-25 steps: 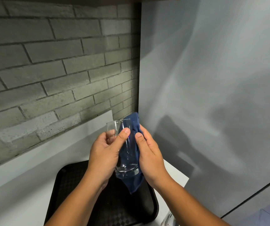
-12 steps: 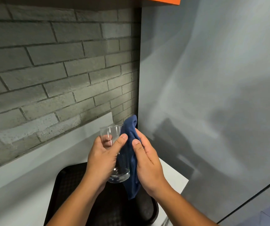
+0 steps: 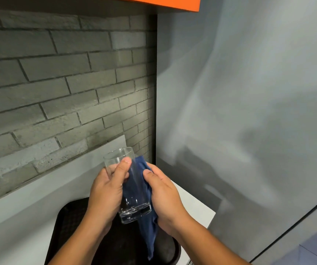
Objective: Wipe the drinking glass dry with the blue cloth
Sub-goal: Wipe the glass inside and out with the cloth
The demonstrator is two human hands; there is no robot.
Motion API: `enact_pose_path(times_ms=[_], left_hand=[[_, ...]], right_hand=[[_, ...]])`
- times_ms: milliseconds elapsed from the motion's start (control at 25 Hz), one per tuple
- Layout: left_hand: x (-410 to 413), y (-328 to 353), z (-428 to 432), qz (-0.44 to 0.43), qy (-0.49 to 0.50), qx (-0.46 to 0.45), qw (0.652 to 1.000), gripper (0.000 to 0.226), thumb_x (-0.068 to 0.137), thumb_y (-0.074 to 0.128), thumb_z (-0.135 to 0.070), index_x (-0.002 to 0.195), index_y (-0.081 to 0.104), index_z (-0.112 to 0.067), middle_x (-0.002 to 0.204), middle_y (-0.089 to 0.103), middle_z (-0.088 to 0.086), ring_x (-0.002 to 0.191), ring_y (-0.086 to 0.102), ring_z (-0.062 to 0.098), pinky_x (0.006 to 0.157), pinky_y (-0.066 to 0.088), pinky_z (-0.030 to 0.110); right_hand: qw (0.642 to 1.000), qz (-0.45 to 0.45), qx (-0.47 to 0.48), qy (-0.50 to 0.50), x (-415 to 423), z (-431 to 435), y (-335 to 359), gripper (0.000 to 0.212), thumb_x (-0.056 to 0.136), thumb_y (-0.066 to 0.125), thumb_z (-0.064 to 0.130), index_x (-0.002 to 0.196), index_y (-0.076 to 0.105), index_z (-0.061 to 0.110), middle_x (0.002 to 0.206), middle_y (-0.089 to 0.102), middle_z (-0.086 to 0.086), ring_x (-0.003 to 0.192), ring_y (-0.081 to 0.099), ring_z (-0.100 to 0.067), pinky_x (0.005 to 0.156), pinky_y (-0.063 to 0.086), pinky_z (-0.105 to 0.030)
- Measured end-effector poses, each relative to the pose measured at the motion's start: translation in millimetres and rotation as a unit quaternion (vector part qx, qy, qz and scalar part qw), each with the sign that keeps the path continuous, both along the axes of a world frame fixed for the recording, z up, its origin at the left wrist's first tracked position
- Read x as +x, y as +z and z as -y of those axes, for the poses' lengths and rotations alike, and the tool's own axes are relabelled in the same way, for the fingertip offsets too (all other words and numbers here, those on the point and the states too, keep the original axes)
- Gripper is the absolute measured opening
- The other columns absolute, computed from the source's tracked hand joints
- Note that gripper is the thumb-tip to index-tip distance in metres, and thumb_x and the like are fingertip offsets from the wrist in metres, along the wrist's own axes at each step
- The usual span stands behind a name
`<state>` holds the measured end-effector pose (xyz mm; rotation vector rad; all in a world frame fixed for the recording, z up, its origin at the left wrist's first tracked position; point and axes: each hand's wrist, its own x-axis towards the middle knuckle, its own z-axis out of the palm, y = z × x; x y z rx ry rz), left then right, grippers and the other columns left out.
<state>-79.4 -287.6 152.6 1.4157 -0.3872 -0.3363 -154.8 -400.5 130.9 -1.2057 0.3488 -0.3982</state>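
Observation:
A clear drinking glass (image 3: 134, 211) is held upright in the air, rim tipped slightly away from me. My left hand (image 3: 106, 196) grips its left side, thumb lying across the front near the rim. My right hand (image 3: 165, 199) presses the blue cloth (image 3: 148, 232) against the glass's right side. The cloth wraps behind the glass, shows through it, and its tail hangs down below my right palm. Both hands hover above a black tray (image 3: 69, 222).
The black tray lies on a white counter (image 3: 192, 205) against a grey brick wall (image 3: 58, 92). A smooth grey panel (image 3: 249, 111) stands close on the right. An orange cabinet edge (image 3: 163, 2) hangs overhead.
The glass has turned in my hands and risen a little. The cloth slid from above the rim down along the glass's right side, with more of it hanging below.

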Motion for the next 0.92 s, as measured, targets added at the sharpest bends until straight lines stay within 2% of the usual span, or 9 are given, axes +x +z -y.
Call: enact_pose_path(times_ms=[120,200,280,400,520,560,680,800,920], left_hand=[[6,-7,-2,-0.041,0.002,0.001,0.999,0.056,0.064,0.081,-0.090,0.080,0.087,-0.037,0.084,0.088,0.000,0.073,0.084,0.012,0.065,0.067,0.030],[8,-12,1,-0.115,-0.002,-0.039,0.993,0.042,0.092,0.072,-0.066,0.096,0.092,-0.030,0.100,0.089,0.013,0.086,0.087,0.020,0.081,0.068,0.041],[7,-17,6,-0.152,-0.007,-0.065,0.986,0.050,0.116,0.050,-0.033,0.091,0.093,-0.034,0.110,0.082,0.015,0.085,0.086,0.010,0.078,0.068,0.031],[1,-9,8,-0.226,-0.011,-0.088,0.970,0.040,0.111,0.054,-0.041,0.121,0.086,-0.018,0.131,0.081,0.024,0.111,0.083,0.031,0.100,0.063,0.048],[6,0,6,-0.227,-0.024,-0.080,0.970,0.060,0.097,0.070,-0.059,0.125,0.083,-0.008,0.115,0.084,0.030,0.096,0.084,0.042,0.082,0.069,0.052],[8,2,5,-0.239,-0.022,-0.086,0.967,0.064,0.097,0.069,-0.060,0.129,0.083,-0.006,0.123,0.081,0.032,0.107,0.082,0.045,0.089,0.068,0.054],[4,3,7,-0.269,-0.016,-0.093,0.958,0.071,0.096,0.068,-0.059,0.141,0.076,-0.003,0.143,0.071,0.035,0.136,0.065,0.055,0.117,0.050,0.064],[-1,2,12,-0.258,-0.003,-0.093,0.962,0.091,0.077,0.078,-0.062,0.141,0.071,0.003,0.119,0.073,0.030,0.114,0.069,0.048,0.116,0.050,0.067],[5,-3,7,-0.268,0.019,-0.095,0.959,0.091,0.078,0.077,-0.067,0.142,0.069,-0.002,0.125,0.078,0.026,0.111,0.074,0.044,0.111,0.054,0.065]], right_hand=[[0.990,0.032,-0.131,-0.038,-6,2,15,0.039,0.115,0.051,0.027,0.150,0.064,0.035,0.147,0.073,0.007,0.139,0.067,-0.010,0.124,0.048,-0.043],[0.951,0.074,-0.300,-0.026,-14,1,21,0.043,0.113,0.052,0.030,0.155,0.056,0.034,0.155,0.067,0.013,0.145,0.059,-0.001,0.127,0.043,-0.033],[0.902,0.110,-0.417,0.018,-18,-1,22,0.044,0.115,0.050,0.024,0.158,0.054,0.029,0.166,0.056,0.012,0.156,0.047,-0.001,0.135,0.027,-0.031],[0.924,0.095,-0.367,0.050,-10,11,27,0.045,0.116,0.048,0.014,0.160,0.054,0.022,0.171,0.050,0.011,0.161,0.038,-0.001,0.138,0.020,-0.033],[0.959,0.034,-0.278,0.044,-10,9,21,0.047,0.114,0.051,0.025,0.158,0.052,0.038,0.159,0.048,0.037,0.151,0.039,0.018,0.134,0.028,-0.027],[0.957,0.040,-0.284,0.041,-12,5,18,0.047,0.112,0.052,0.029,0.156,0.052,0.043,0.158,0.047,0.039,0.152,0.039,0.018,0.133,0.029,-0.022],[0.965,0.067,-0.250,0.041,-10,8,11,0.045,0.114,0.051,0.016,0.157,0.056,0.029,0.166,0.054,0.017,0.158,0.044,0.000,0.131,0.033,-0.023],[0.990,0.038,-0.128,0.044,-3,16,14,0.043,0.115,0.048,0.007,0.155,0.059,0.020,0.159,0.064,-0.004,0.151,0.058,-0.021,0.132,0.038,-0.046],[0.989,0.033,-0.143,0.022,-12,-2,12,0.035,0.109,0.058,0.026,0.134,0.070,0.047,0.145,0.073,0.022,0.141,0.063,0.001,0.121,0.048,-0.024]])
